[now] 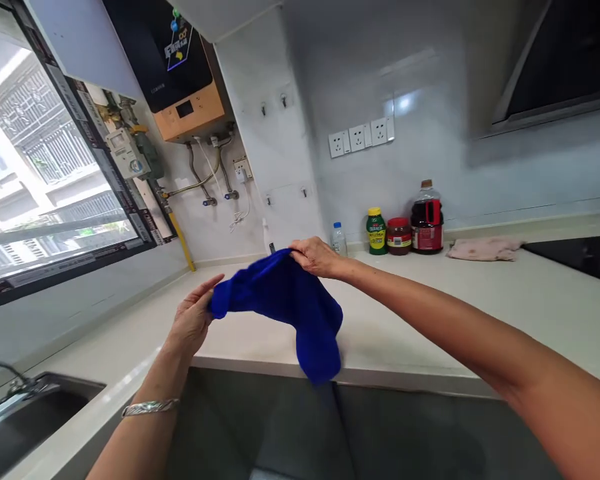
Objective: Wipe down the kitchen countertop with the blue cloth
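A deep blue cloth (300,300) hangs between my two hands, above the front edge of the white countertop (390,320). My left hand (194,315) pinches its left end, with some fingers extended. Higher up and to the right, my right hand (313,257) grips the cloth's top edge, fingers closed on it. The loose lower part droops down past the counter edge. The fingertips of both hands are partly hidden by the cloth or turned away.
Along the back wall stand a small water bottle (338,240), a green yellow-capped bottle (377,233), a red-lidded jar (399,237) and a large dark sauce bottle (427,220). A pink cloth (485,249) lies beside the black cooktop (580,257). At lower left is a sink (45,413).
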{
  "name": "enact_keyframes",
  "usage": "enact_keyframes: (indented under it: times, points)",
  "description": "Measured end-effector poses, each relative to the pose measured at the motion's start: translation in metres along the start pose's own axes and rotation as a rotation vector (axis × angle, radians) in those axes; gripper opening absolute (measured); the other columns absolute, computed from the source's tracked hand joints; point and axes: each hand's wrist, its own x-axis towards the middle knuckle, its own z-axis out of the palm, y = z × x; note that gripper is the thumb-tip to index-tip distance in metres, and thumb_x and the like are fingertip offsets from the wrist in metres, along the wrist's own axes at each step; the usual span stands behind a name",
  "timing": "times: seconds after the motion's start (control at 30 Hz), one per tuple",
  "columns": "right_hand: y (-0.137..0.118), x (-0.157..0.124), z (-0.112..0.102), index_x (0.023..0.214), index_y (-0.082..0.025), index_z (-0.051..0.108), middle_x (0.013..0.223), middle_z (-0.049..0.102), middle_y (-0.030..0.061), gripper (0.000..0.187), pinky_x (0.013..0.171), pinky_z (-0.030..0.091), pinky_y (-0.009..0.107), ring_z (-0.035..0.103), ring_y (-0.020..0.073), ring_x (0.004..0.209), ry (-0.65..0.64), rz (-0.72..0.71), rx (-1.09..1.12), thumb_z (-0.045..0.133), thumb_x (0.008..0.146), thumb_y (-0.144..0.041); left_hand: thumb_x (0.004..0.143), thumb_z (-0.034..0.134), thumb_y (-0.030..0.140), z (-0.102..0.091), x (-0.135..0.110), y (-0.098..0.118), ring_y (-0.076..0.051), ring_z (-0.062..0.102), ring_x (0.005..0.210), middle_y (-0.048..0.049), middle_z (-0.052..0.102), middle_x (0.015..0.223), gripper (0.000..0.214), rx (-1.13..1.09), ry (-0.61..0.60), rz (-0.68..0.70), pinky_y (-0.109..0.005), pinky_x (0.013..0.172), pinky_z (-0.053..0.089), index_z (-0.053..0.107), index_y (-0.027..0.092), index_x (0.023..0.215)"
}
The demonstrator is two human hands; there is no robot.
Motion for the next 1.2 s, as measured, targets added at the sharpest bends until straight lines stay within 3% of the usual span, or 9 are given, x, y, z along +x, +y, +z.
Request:
enact_keyframes:
  times: [0.1, 0.2, 0.3, 0.37, 0.53, 0.7, 0.83, 1.0, 1.2]
  points:
    - [0.011, -0.005, -0.004, 0.115, -0.016, 0.068, 0.103, 0.074, 0.0079, 0.027, 0.083, 0.045, 0.030, 0.065, 0.0215, 0.096, 0.066, 0.107, -0.022, 0.046, 0.101, -0.021, 0.058, 0.089, 0.035, 0.024, 0.003, -0.005, -0.012, 0.065, 0.075, -0.0050, 0.075, 0.091, 0.058, -0.080, -0.017, 0.184, -0.015, 0.061, 0.053, 0.076, 0.018, 0.112]
    - [0.039, -0.036, 0.004, 0.124, -0.015, 0.062, 0.119, 0.071, 0.0120, 0.033, 0.090, 0.047, 0.034, 0.064, 0.0252, 0.109, 0.068, 0.199, -0.135, 0.045, 0.096, -0.012, 0.071, 0.084, 0.042, 0.048, -0.018, -0.026, -0.023, 0.067, 0.109, -0.0093, 0.074, 0.119, 0.053, 0.090, -0.331, 0.230, -0.028, 0.087, 0.059, 0.075, 0.024, 0.120]
    - [0.076, -0.083, 0.013, 0.126, -0.018, 0.062, 0.130, 0.067, 0.0124, 0.040, 0.097, 0.047, 0.037, 0.063, 0.0263, 0.118, -0.259, 0.253, -0.260, 0.054, 0.088, -0.008, 0.081, 0.076, 0.050, 0.060, -0.045, -0.055, -0.030, 0.068, 0.113, -0.0124, 0.073, 0.122, 0.044, 0.424, -0.834, 0.035, -0.041, 0.101, 0.056, 0.078, 0.023, 0.116]
    - [0.098, -0.111, 0.013, 0.114, -0.020, 0.069, 0.119, 0.072, 0.0100, 0.035, 0.093, 0.051, 0.037, 0.068, 0.0273, 0.109, -0.531, 0.315, -0.271, 0.071, 0.079, -0.015, 0.086, 0.067, 0.057, 0.057, -0.051, -0.074, -0.031, 0.071, 0.106, -0.0127, 0.075, 0.115, 0.046, 0.627, -0.939, -0.036, -0.043, 0.098, 0.057, 0.079, 0.023, 0.114]
    - [0.112, -0.119, 0.027, 0.132, -0.016, 0.064, 0.135, 0.066, 0.0171, 0.055, 0.103, 0.051, 0.040, 0.063, 0.0304, 0.125, -0.533, 0.356, -0.182, 0.068, 0.088, -0.049, 0.081, 0.053, 0.069, 0.027, -0.028, -0.113, -0.032, 0.070, 0.108, -0.0098, 0.075, 0.117, 0.063, 0.908, -0.534, 0.066, -0.039, 0.093, 0.056, 0.077, 0.023, 0.115]
    - [0.064, -0.107, 0.108, 0.161, -0.025, 0.033, 0.169, 0.025, 0.0166, 0.086, 0.118, 0.012, 0.077, 0.017, 0.0494, 0.154, -0.497, 0.321, 0.012, 0.052, 0.091, -0.072, 0.080, 0.040, 0.066, 0.012, -0.006, -0.144, -0.030, 0.071, 0.097, -0.0077, 0.078, 0.107, 0.070, 1.052, -0.292, -0.002, -0.039, 0.088, 0.052, 0.071, 0.020, 0.123]
    - [0.065, -0.123, 0.134, 0.157, -0.027, 0.041, 0.171, 0.020, 0.0143, 0.082, 0.117, 0.000, 0.078, 0.007, 0.0498, 0.155, -0.497, 0.245, 0.019, 0.042, 0.093, -0.078, 0.078, 0.036, 0.062, -0.002, 0.011, -0.157, -0.033, 0.070, 0.102, -0.0053, 0.078, 0.094, 0.067, 1.188, -0.182, -0.055, -0.040, 0.091, 0.049, 0.073, 0.022, 0.119]
    - [0.151, -0.186, 0.069, 0.156, -0.025, 0.041, 0.167, 0.028, 0.0191, 0.078, 0.115, 0.015, 0.077, 0.022, 0.0486, 0.152, -0.337, 0.538, -0.201, 0.037, 0.096, -0.075, 0.072, 0.045, 0.062, -0.020, 0.041, -0.161, -0.033, 0.069, 0.102, 0.0093, 0.076, 0.077, 0.039, 1.175, -0.124, -0.138, -0.039, 0.089, 0.047, 0.074, 0.041, 0.089]
    - [0.244, -0.338, -0.049, 0.142, -0.030, 0.057, 0.157, 0.044, 0.0179, 0.058, 0.106, 0.035, 0.072, 0.044, 0.0440, 0.139, -0.185, 0.927, -0.603, 0.038, 0.097, -0.062, 0.078, 0.044, 0.064, -0.038, 0.069, -0.177, -0.030, 0.069, 0.088, 0.0133, 0.074, 0.074, 0.036, 1.151, -0.078, -0.074, -0.037, 0.081, 0.045, 0.074, 0.044, 0.083]
